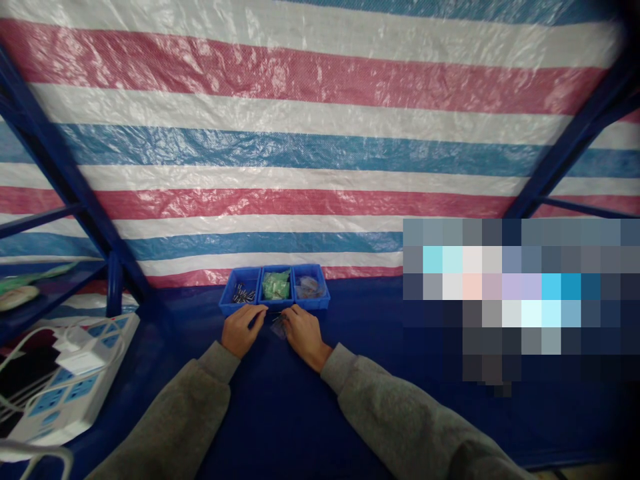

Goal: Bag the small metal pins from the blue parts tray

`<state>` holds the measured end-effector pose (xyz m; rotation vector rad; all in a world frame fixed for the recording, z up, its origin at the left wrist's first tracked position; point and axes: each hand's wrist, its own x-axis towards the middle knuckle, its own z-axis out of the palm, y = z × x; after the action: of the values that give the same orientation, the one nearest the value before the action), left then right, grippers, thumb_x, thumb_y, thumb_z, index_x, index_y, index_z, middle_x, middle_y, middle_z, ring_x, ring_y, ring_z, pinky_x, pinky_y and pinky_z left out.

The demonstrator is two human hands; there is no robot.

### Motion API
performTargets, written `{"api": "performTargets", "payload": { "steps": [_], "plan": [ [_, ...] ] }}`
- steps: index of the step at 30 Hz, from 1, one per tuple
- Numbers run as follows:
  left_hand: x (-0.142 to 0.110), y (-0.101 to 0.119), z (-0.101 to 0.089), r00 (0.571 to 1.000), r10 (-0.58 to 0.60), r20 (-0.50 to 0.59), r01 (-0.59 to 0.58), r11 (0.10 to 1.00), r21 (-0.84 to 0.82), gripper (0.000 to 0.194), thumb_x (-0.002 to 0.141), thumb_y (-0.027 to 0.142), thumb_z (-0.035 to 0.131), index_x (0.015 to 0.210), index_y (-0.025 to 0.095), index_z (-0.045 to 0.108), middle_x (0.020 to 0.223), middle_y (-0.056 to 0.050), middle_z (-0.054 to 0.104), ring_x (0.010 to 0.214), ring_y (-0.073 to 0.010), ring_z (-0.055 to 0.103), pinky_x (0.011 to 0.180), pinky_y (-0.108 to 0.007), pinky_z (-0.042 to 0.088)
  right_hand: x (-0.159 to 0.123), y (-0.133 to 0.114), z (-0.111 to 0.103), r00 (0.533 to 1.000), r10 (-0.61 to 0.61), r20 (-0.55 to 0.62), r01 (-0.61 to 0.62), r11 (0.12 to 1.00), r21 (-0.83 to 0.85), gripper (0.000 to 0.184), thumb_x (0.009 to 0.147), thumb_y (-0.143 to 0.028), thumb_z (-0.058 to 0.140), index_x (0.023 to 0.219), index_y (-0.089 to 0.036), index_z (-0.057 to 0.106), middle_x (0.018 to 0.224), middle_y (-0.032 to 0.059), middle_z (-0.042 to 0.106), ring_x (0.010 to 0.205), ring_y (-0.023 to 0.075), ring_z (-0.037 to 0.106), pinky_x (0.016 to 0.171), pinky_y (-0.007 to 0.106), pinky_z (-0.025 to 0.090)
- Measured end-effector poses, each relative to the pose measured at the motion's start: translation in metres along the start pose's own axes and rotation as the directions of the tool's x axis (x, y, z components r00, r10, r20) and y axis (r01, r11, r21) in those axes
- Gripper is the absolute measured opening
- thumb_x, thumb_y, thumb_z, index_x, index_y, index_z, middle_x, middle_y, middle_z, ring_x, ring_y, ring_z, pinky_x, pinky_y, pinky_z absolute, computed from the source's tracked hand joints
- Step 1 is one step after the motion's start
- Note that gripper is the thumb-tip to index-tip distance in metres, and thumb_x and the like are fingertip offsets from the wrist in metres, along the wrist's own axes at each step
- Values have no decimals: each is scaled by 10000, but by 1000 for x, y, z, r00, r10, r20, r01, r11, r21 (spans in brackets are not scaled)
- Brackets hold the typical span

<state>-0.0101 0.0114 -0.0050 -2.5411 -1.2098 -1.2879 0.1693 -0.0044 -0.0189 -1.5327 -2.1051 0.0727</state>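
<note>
Between my left hand [241, 331] and right hand [304, 333], a clear plastic bag [278, 327] sits nearer the right, pinched there; left fingers curl part-open, hold unclear.

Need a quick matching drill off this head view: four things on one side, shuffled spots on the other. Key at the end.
Things
1. Green pieces
2. Dark pieces
3. Right hand
4. Power strip

Places
A. At a small clear bag
B. In the middle blue bin
C. At the left side of the view, with a white plug on it
D. In the left blue bin

Pairs: 1-B, 2-D, 3-A, 4-C
</note>
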Motion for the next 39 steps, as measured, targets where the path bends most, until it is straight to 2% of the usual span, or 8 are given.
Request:
{"api": "performTargets", "payload": {
  "steps": [3, 7, 13, 20, 25, 28, 33, 39],
  "plan": [
    [-1, -1, 1, 1000, -8, 7, 8, 1000, 9, 182, 845, 222, 495, 942, 199, 647, 886, -56, 683, 837, -176, 639, 783, -292, 504, -1, -2, -1, 999, 38, -25, -39, 999, -18, 151, 842, -251, 535, 986, -223, 571, 960, 53, 600, 876, 176, 576, 710, 256, 436],
    [-1, -2, 3, 1000, -12, 27, 12, 1000, 15, 190, 845, 230, 493, 952, 193, 646, 905, -54, 687, 838, -174, 642, 769, -279, 510, -2, -6, -4, 997, 74, -6, -74, 996, -50, 258, 781, -378, 609, 964, -203, 559, 958, 73, 593, 881, 204, 570, 729, 284, 437],
    [-3, -5, 6, 997, -10, 82, 6, 999, 50, 194, 855, 238, 481, 952, 182, 640, 916, -48, 691, 844, -168, 643, 793, -280, 498, -2, -6, -4, 999, 52, 8, -51, 998, -30, 192, 794, -286, 601, 967, -212, 560, 952, 44, 601, 903, 186, 563, 751, 264, 437],
    [-2, -4, 5, 992, -87, 87, 88, 996, -2, 207, 855, 253, 485, 993, 190, 627, 975, -49, 678, 901, -181, 626, 821, -293, 475, -1, -2, -1, 988, 17, -150, 15, 978, 209, 174, 809, -151, 554, 960, -225, 598, 893, 25, 631, 865, 164, 577, 774, 248, 438],
    [4, 3, -1, 970, -211, 125, 228, 962, -151, 242, 844, 313, 513, 1013, 178, 622, 978, -55, 666, 795, -159, 621, 641, -240, 482, -1, -4, -1, 942, -14, -336, 171, 880, 443, 161, 839, -141, 506, 938, -198, 619, 859, 34, 642, 817, 155, 587, 757, 251, 443],
    [6, 7, -2, 955, -220, 196, 262, 939, -221, 244, 816, 342, 554, 975, 179, 642, 917, -47, 674, 731, -147, 609, 569, -221, 457, -3, -7, -3, 922, -15, -388, 235, 816, 527, 153, 853, -160, 492, 918, -194, 627, 849, 40, 640, 797, 153, 588, 741, 253, 451],
    [5, 9, 0, 947, -223, 229, 281, 923, -264, 209, 794, 343, 579, 857, 170, 679, 798, -38, 678, 654, -136, 589, 565, -223, 438, -3, -11, -6, 924, 8, -383, 245, 755, 608, 145, 853, -195, 503, 914, -190, 634, 843, 44, 637, 778, 151, 591, 721, 254, 462],
    [3, 7, 3, 936, -292, 196, 344, 876, -338, 187, 787, 305, 568, 844, 155, 665, 772, -38, 672, 682, -147, 604, 595, -221, 458, -1, -11, -3, 951, 144, -274, 89, 722, 686, 155, 808, -260, 580, 931, -187, 637, 791, 19, 645, 680, 138, 588, 623, 238, 462]
  ]
}}
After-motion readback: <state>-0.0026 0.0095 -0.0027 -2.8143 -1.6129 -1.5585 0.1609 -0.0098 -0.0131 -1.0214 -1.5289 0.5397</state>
